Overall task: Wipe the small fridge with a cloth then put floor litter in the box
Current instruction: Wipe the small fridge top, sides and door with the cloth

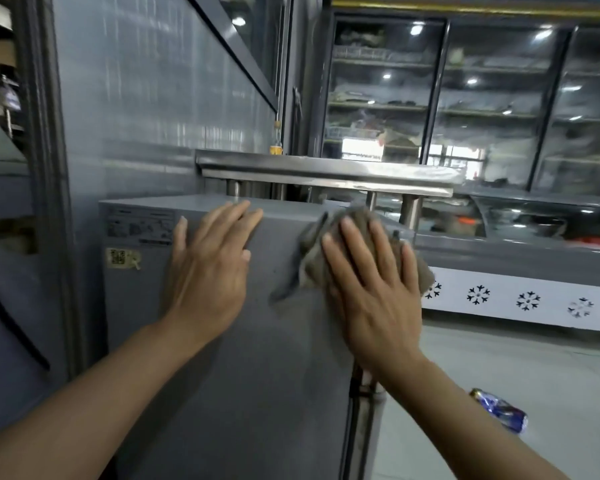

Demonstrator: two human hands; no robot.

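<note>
Head view, fridge: small grey fridge (243,341), near and centre-left, side panel facing the camera, stickers at its top left corner. Looks heavy and rigid, smooth painted metal, so not going anywhere under a wipe.

Head view, cloth: grey-brown cloth (312,265) bunched flat against the panel near the fridge's top right edge. Soft, light, floppy, one corner dangling down-left. Probably best handled with a flat palm on the middle so it doesn't slide out.

Head view, right hand: right hand (371,289) spread wide, fingers straight, pressing the cloth onto the panel. No pinch, just palm pressure.

Head view, left hand: left hand (208,271) flat on the panel left of the cloth, fingers straight and reaching the top edge, holding nothing. Looks like bracing.

Head view, litter: crushed blue can (499,410) lying on the floor, near right, well apart from the fridge. Likely light, thin, a bit slippery; easiest grabbed round the middle.

Head view, box: not in sight.

Head view, stage: wiping, guessing litter comes later.
</note>
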